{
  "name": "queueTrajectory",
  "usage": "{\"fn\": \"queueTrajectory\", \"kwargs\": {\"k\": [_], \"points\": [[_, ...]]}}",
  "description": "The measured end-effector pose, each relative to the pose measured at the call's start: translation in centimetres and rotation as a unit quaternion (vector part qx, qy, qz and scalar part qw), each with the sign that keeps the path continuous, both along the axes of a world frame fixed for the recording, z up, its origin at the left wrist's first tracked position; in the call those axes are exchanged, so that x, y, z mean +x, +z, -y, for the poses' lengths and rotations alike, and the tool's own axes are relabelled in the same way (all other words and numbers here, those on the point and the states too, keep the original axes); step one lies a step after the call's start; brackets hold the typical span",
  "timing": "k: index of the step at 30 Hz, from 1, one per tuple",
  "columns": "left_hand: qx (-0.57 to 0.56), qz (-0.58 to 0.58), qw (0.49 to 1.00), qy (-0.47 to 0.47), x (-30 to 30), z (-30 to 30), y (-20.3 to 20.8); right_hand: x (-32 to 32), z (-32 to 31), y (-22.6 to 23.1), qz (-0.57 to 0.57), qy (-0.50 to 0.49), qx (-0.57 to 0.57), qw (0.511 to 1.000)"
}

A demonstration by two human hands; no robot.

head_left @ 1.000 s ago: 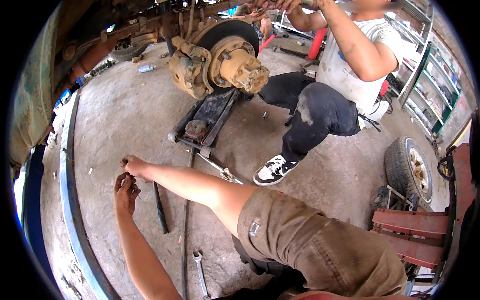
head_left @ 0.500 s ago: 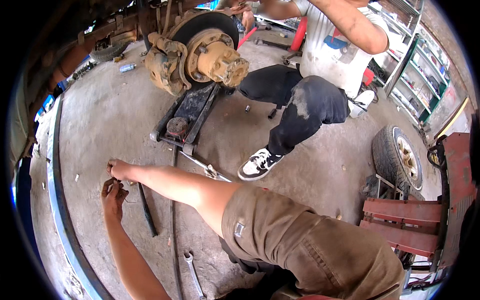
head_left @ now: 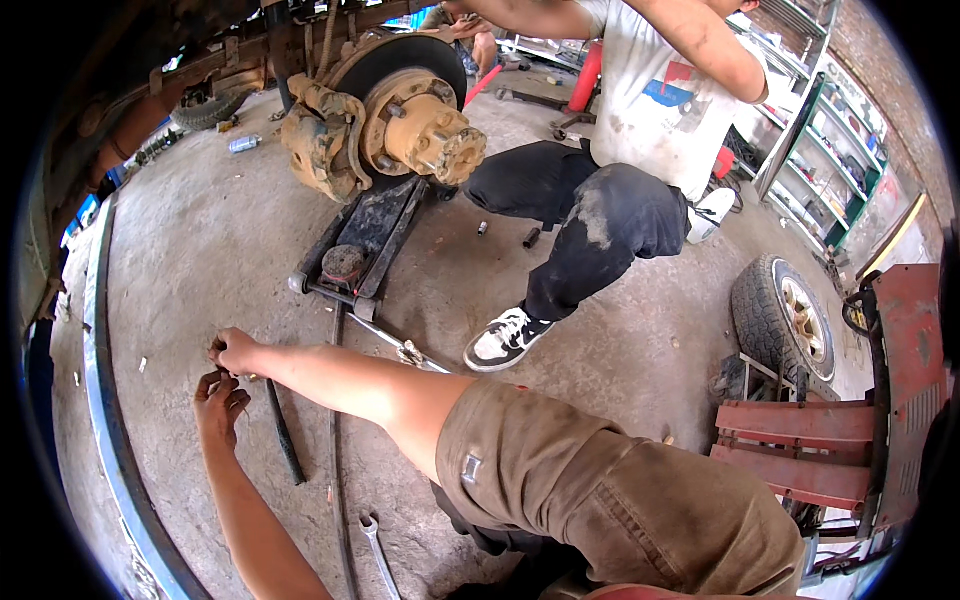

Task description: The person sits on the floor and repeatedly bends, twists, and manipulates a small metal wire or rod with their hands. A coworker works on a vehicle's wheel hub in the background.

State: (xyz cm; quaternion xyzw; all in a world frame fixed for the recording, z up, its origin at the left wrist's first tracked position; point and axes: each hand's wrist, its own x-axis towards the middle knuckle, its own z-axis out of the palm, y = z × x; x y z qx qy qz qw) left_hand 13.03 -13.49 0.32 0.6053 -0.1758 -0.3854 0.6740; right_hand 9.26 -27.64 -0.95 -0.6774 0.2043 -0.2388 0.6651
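My right hand (head_left: 234,352) has its fingers closed in a pinch. Just below it, my left hand (head_left: 219,402) is also closed, fingertips nearly meeting the right ones. Something small and dark may be between them; it is too small to make out. Beside the hands, a tool with a black handle (head_left: 284,440) lies on the concrete. A combination wrench (head_left: 378,556) rests nearer to me, and a long thin bar (head_left: 338,470) runs along the floor between them. My knee, in brown shorts (head_left: 580,460), is bent at the right.
A floor jack (head_left: 365,240) stands under a rusty wheel hub (head_left: 425,135) with a brake disc. A co-worker in a white shirt (head_left: 660,110) squats beyond. Two sockets, including a black one (head_left: 531,238), lie nearby. A wheel (head_left: 785,315) leans at right; a blue-grey rail (head_left: 105,390) edges the left.
The view has shifted slightly, so the surroundings sit a little farther left. My hands stay together near the black handle, their fingers slightly repositioned.
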Motion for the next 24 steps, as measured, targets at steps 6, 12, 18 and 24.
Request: {"fn": "queueTrajectory", "kwargs": {"k": [6, 12, 18, 24], "points": [[0.022, 0.007, 1.0, 0.0, -0.8, 0.5, 0.7, -0.5, 1.0, -0.3, 0.007, 0.024, 0.026, 0.999], [0.049, 0.012, 0.999, 0.014, -0.8, -0.6, 0.8, -1.1, 0.1, 0.1, 0.008, 0.064, 0.042, 0.997], [0.027, 0.001, 0.999, -0.019, -0.9, -0.1, 0.6, -0.8, 1.5, -1.4, 0.041, 0.071, -0.002, 0.997], [0.007, -0.014, 1.0, -0.024, -0.7, -0.4, 0.4, -0.6, 1.9, -1.5, 0.049, 0.105, 0.027, 0.993]]}}
